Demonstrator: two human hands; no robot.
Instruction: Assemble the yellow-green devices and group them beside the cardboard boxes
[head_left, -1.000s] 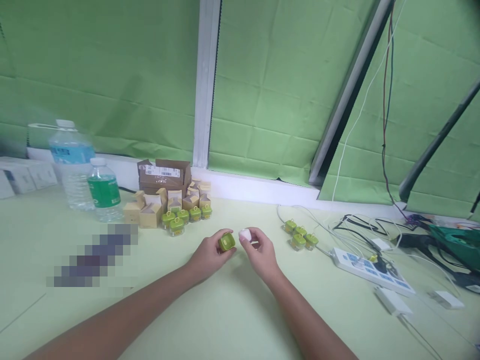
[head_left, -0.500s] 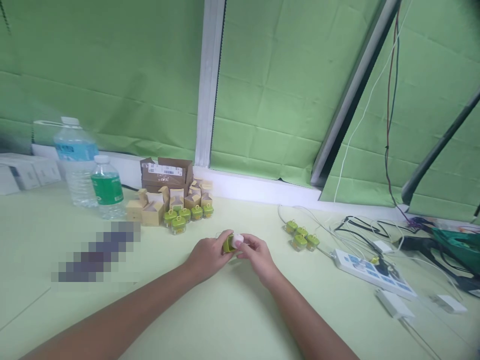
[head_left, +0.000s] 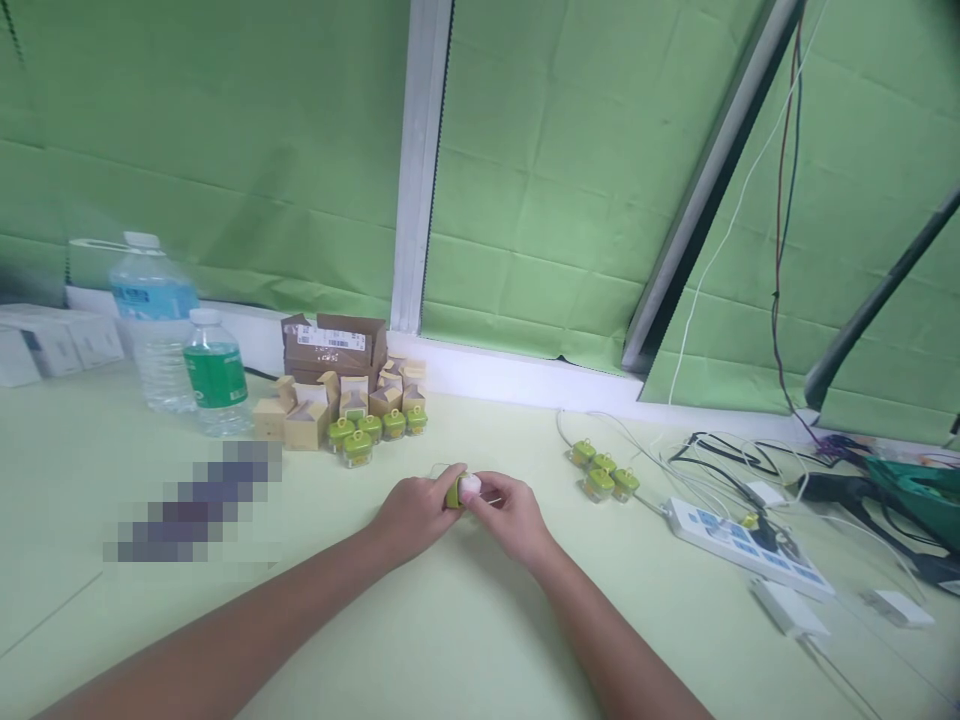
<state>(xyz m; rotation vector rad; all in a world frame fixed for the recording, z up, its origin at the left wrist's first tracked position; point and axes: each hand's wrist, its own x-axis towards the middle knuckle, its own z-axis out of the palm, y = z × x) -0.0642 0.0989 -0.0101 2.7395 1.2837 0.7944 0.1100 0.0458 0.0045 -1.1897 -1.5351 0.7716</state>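
Observation:
Over the middle of the table, my left hand (head_left: pixel 412 516) is closed around a small green lid (head_left: pixel 453 493), which looks like the tops of the little jars nearby. My right hand (head_left: pixel 517 516) pinches a small white rounded piece (head_left: pixel 470 487) against the lid's open side. What kind of piece it is, I cannot make out, and fingers hide part of both. Several green-lidded clear jars (head_left: pixel 358 449) stand ahead to the left. Another group of the same jars (head_left: pixel 599 484) sits to the right of my hands.
Small opened cartons (head_left: pixel 306 428) and a brown cardboard box (head_left: pixel 335 347) stand behind the left jars. Two water bottles, one large (head_left: pixel 156 345) and one green-labelled (head_left: pixel 217 378), are farther left. A power strip (head_left: pixel 746 545), loose cables and a white adapter (head_left: pixel 789 607) occupy the right side.
My right hand has brought the white piece slightly left, closer into the green lid. My left hand stays nearly where it was, still holding the lid.

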